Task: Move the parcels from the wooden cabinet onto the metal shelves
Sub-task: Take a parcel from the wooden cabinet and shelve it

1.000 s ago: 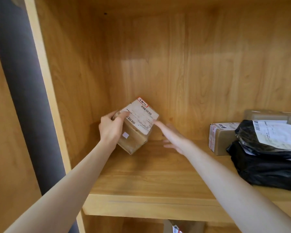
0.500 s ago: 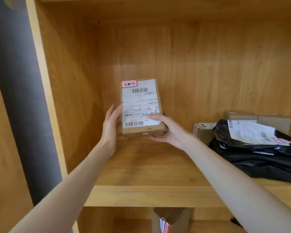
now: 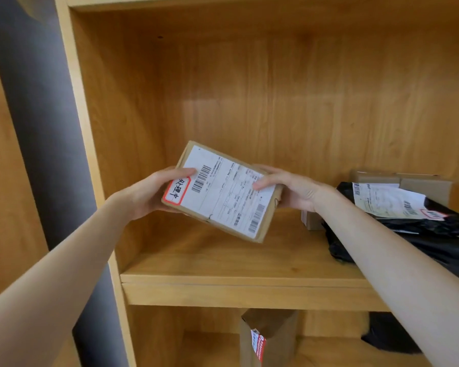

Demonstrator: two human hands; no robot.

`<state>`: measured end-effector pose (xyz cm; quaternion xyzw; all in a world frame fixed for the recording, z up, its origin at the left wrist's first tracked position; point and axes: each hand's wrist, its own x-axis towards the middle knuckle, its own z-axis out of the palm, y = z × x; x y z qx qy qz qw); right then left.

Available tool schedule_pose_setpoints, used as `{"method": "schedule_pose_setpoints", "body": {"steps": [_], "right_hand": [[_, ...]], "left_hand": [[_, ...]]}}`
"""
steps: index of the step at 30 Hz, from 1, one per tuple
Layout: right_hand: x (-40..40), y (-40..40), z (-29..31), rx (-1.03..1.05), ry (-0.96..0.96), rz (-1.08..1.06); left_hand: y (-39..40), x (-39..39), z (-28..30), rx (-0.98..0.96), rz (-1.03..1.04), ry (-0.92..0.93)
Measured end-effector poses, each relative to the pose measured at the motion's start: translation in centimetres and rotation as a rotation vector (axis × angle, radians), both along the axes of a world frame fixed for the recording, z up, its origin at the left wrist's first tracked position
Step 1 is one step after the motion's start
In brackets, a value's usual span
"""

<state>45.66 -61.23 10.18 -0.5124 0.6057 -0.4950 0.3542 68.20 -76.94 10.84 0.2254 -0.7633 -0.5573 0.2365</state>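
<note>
A small cardboard parcel [image 3: 223, 194] with a white shipping label and a red-edged sticker is lifted above the wooden cabinet's shelf [image 3: 236, 263], tilted with its label facing me. My left hand [image 3: 149, 192] grips its left end, thumb on the label by the sticker. My right hand [image 3: 289, 189] grips its right end, thumb on the label. On the same shelf at the right lie black plastic mailer bags [image 3: 421, 234] with a white label, with brown boxes [image 3: 398, 181] behind them and a small box [image 3: 312, 221] partly hidden by my right forearm.
The cabinet's left side panel [image 3: 72, 102] stands close beside my left arm, with a dark grey strip [image 3: 37, 102] to its left. On the shelf below stand a brown box [image 3: 268, 337] with a red-white sticker and a black bag [image 3: 387, 335].
The parcel has come up off the shelf and toward me, turning from upright to a slanted, label-up pose. Both hands moved from touching its sides to gripping its ends.
</note>
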Motion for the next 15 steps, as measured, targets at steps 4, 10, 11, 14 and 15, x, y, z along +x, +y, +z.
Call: {"method": "schedule_pose_setpoints", "body": {"steps": [4,10,11,14,15], "right_hand": [[0.8,-0.3,-0.2,-0.19,-0.213,-0.228],[3.7,-1.1,-1.1,-0.196,-0.368,-0.293],[4.4,-1.4,-1.1,-0.184,-0.373,-0.276],[5.9,-2.3,-0.8,-0.21,-0.37,-0.236],[6.0,-2.5,-0.9,-0.229,-0.368,-0.246]], "left_hand": [[0.4,-1.1,-0.5,0.119,0.225,0.184],[3.4,-4.3,-1.3,0.475,0.322,0.545],[4.1,-5.0,-1.5,0.5,0.307,0.573],[5.7,-6.6,-2.3,0.513,0.24,0.599],[5.9,-6.9,-2.7,0.491,0.218,0.582]]}}
